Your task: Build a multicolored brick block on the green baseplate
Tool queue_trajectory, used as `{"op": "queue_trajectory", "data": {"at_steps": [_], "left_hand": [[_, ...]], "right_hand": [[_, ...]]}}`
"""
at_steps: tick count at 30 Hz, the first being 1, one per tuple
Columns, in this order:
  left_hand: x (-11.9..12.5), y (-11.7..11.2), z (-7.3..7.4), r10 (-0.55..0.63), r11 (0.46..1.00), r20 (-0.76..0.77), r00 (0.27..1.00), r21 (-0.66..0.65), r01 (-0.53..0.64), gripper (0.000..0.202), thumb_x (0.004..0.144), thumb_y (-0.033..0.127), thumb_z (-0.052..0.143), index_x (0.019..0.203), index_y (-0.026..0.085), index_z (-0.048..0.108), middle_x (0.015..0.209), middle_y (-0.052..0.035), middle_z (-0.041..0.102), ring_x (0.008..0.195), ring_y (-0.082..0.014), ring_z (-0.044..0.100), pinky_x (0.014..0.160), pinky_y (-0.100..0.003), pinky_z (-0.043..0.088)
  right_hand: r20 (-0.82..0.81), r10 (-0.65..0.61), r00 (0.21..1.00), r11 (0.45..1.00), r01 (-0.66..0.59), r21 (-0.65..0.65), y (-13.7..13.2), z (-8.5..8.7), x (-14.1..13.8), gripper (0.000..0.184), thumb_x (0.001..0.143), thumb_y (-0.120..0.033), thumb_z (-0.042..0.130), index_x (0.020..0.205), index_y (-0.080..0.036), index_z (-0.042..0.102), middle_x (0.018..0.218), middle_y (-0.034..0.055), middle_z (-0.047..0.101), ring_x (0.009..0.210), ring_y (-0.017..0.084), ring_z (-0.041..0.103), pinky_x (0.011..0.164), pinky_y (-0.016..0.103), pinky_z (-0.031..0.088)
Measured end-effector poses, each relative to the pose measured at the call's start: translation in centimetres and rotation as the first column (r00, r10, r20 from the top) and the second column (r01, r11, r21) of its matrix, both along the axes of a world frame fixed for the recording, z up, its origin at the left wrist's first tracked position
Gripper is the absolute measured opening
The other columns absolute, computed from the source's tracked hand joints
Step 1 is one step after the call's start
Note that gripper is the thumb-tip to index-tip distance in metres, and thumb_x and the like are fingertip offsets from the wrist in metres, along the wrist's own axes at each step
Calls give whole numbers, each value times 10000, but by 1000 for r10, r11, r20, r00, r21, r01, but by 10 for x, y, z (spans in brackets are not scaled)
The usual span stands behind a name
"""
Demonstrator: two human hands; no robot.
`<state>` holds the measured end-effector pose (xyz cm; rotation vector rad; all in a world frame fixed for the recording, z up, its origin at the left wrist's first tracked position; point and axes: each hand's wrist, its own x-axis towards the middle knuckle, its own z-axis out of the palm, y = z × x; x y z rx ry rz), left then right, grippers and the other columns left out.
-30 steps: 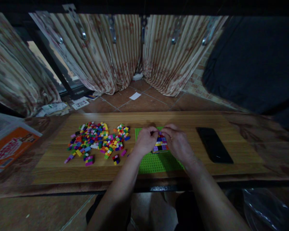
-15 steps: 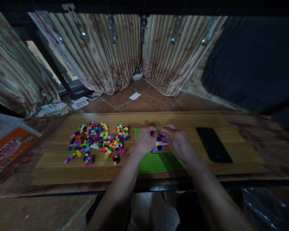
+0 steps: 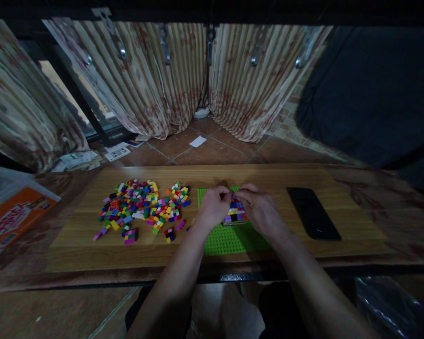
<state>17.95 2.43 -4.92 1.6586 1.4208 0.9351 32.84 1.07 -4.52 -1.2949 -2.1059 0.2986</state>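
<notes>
A green studded baseplate (image 3: 229, 240) lies on the wooden board in front of me. On it stands a small block of many-coloured bricks (image 3: 235, 213). My left hand (image 3: 214, 205) and my right hand (image 3: 259, 208) meet at the far top of that block, fingers curled and pinched together. What the fingertips hold is too small to make out. A heap of loose coloured bricks (image 3: 143, 205) is spread to the left of the baseplate.
A black phone (image 3: 313, 213) lies on the board at the right. An orange box (image 3: 12, 217) sits at the far left edge. Striped curtains (image 3: 183, 75) hang behind the table, with papers on the tiled floor.
</notes>
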Motion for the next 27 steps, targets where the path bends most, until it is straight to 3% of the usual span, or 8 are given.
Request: {"op": "queue_trajectory", "data": {"at_steps": [8,14,21,27], "left_hand": [[1,2,-3,1,999,60,998,-35,1,244,842,251,497,723,157,689,612,16,601,584,-111,512,560,-219,367],[4,2,-4,0,1000,29,1000,-8,0,264,844,292,518,719,153,704,578,17,588,553,-110,491,530,-223,352],[8,0,-1,24,1000,44,999,9,-25,225,818,202,530,780,159,747,689,-10,694,649,-125,597,623,-222,439],[13,-1,-1,89,996,2,996,2,-89,228,810,180,531,768,178,756,700,-10,713,664,-134,626,644,-230,465]], "right_hand": [[-243,-116,963,988,87,-127,3,-10,12,224,878,-277,531,898,-216,746,918,57,719,829,190,665,769,308,503],[-451,-295,842,942,177,-286,6,-17,8,307,855,-411,547,879,-181,748,873,77,748,806,217,676,732,330,506],[-483,-389,785,887,177,-427,6,-20,-7,212,757,-333,617,825,-186,754,836,56,755,780,201,674,744,332,494],[-534,-446,718,856,167,-490,9,-18,-11,212,692,-338,633,765,-173,745,752,54,741,678,189,652,650,307,488]]}}
